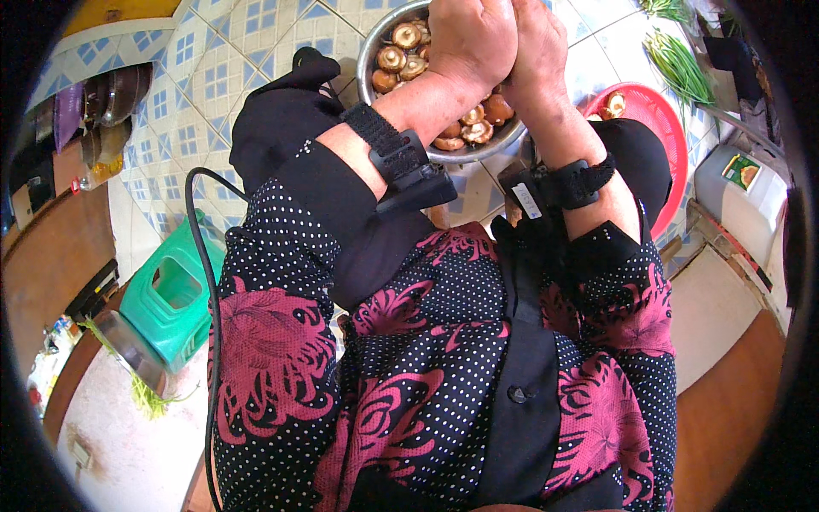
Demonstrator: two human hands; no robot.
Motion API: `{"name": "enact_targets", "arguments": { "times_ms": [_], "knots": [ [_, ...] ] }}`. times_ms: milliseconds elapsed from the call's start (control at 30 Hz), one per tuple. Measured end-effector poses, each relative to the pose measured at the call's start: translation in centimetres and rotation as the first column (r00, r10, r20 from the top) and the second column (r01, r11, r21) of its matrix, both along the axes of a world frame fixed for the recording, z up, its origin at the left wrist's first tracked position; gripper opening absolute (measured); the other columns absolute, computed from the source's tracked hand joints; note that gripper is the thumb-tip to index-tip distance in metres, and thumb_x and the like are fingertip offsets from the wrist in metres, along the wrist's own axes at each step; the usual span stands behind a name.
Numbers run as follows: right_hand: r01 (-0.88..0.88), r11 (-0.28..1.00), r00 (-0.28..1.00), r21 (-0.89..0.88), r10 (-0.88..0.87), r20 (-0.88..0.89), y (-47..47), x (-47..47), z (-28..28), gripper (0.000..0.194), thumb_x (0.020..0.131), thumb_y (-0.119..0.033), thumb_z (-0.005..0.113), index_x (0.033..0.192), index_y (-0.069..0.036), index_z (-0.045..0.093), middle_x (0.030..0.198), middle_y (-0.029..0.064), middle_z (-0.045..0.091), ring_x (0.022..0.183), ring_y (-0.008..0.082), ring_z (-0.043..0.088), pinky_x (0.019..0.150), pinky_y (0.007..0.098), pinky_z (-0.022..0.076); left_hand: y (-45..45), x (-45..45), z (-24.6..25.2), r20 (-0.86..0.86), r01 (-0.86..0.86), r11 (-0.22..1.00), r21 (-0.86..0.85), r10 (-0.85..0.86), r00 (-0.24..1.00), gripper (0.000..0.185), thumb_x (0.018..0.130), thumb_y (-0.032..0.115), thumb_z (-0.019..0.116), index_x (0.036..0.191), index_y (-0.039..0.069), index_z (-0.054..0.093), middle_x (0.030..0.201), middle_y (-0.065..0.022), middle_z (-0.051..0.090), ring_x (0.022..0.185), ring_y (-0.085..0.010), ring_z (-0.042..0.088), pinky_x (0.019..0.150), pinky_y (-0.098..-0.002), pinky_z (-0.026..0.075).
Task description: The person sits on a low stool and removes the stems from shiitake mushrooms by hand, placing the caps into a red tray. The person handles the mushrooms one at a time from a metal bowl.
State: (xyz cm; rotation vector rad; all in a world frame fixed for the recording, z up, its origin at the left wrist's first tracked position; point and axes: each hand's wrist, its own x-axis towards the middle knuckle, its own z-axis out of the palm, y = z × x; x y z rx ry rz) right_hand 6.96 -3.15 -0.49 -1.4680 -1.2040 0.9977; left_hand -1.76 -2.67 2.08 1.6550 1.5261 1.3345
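Note:
A round metal basin full of brown-capped mushrooms, which look like shiitake, stands on the tiled floor before me. Over it, at the picture's top edge, my left hand and my right hand are close together, backs towards the camera. The fingers of both are hidden or cut off, so what they hold does not show. To the right, partly behind my black-clad knee, lies a pink plastic colander with a few mushroom pieces near its far rim.
Green leafy stalks lie on the tiles at upper right, above a whitish plastic jug. On the left are a green plastic stool, a metal bowl beside some pale green stems, and several bottles. A black cable runs along my left sleeve.

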Motion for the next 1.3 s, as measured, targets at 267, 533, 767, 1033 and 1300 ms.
{"name": "enact_targets", "arguments": {
  "times_ms": [267,533,767,1033,1300],
  "knots": [
    [-0.072,0.974,0.892,0.213,-0.032,0.45,0.1,0.2,-0.4,0.03,0.097,-0.021,0.04,0.085,0.0,0.057,0.075,0.0211,0.06,0.074,0.0384,0.057,0.066,0.0455,0.0432,0.2,0.0,0.1,0.118,0.002,0.999,-0.034,0.002,0.993,0.026,0.094,0.023,0.042,0.083,0.002,0.051,0.075,-0.0231,0.058,0.071,-0.0455,0.055,0.063,-0.0518,0.043],
    [-0.043,0.996,0.98,0.077,0.027,0.196,0.2,0.2,0.3,0.035,0.098,-0.023,0.039,0.084,0.002,0.058,0.074,0.0208,0.06,0.068,0.0332,0.058,0.063,0.0422,0.0439,0.4,0.0,-0.5,-0.107,-0.018,0.988,0.156,0.035,0.994,0.023,0.093,0.021,0.042,0.083,0.002,0.05,0.074,-0.0232,0.057,0.07,-0.0454,0.054,0.061,-0.0519,0.042],
    [-0.032,0.999,0.999,0.045,0.033,-0.023,0.3,0.4,-0.3,0.032,0.097,-0.021,0.04,0.083,0.001,0.058,0.072,0.0205,0.059,0.068,0.0334,0.057,0.064,0.0425,0.0439,0.4,-0.1,-0.6,-0.11,0.003,0.986,0.167,0.015,0.994,0.024,0.094,0.02,0.041,0.083,0.001,0.05,0.075,-0.0238,0.057,0.072,-0.0459,0.054,0.062,-0.0521,0.042],
    [0.013,0.993,0.932,-0.115,-0.054,-0.358,0.7,-0.1,1.0,0.032,0.099,-0.035,0.044,0.083,-0.01,0.056,0.072,0.0059,0.06,0.067,0.0219,0.06,0.061,0.0387,0.0477,1.9,-2.1,0.5,0.182,0.297,0.934,-0.199,-0.263,0.948,0.045,0.101,0.041,0.034,0.09,0.004,0.058,0.074,-0.0147,0.06,0.068,-0.0318,0.058,0.065,-0.0392,0.046],
    [-0.223,0.893,0.571,-0.39,-0.205,-0.795,-0.2,1.5,4.1,0.036,0.095,-0.044,0.05,0.101,-0.009,0.06,0.088,0.0028,0.061,0.082,0.0197,0.059,0.077,0.0388,0.0476,3.3,-6.9,2.7,0.848,0.624,0.671,-0.4,0.011,0.531,0.023,0.095,0.024,0.046,0.103,0.008,0.059,0.091,-0.0026,0.063,0.084,-0.014,0.06,0.078,-0.0288,0.049]
  ]
}}
